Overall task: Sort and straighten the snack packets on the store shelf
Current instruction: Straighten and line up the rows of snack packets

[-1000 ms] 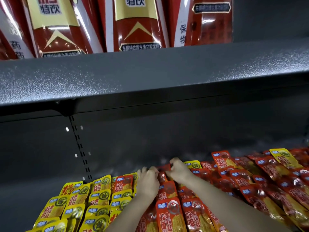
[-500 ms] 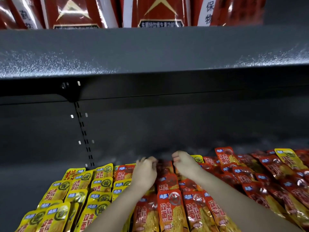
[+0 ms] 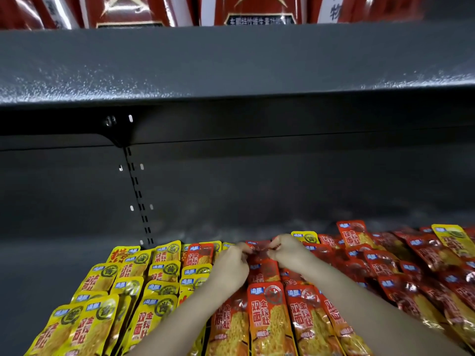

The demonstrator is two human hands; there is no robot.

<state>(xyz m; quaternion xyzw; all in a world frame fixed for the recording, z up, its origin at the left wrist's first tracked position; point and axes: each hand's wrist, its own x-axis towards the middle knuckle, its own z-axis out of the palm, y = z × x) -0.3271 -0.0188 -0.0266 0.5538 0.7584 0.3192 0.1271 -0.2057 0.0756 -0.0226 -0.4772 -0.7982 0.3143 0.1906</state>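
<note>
You are in a shop: dark metal shelving (image 3: 231, 73) with slotted uprights (image 3: 138, 191) carries rows of identical yellow snack packets (image 3: 123, 291) and red ones (image 3: 308, 317), with big red bags (image 3: 128, 9) stocked overhead.

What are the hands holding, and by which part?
Both the left hand and right hand seem to pinch one glossy red plastic snack packet by its far top edge, one hand at each side.

Glossy plastic packets (image 3: 267, 319); seemingly matt-metal shelf (image 3: 231, 62).
</note>
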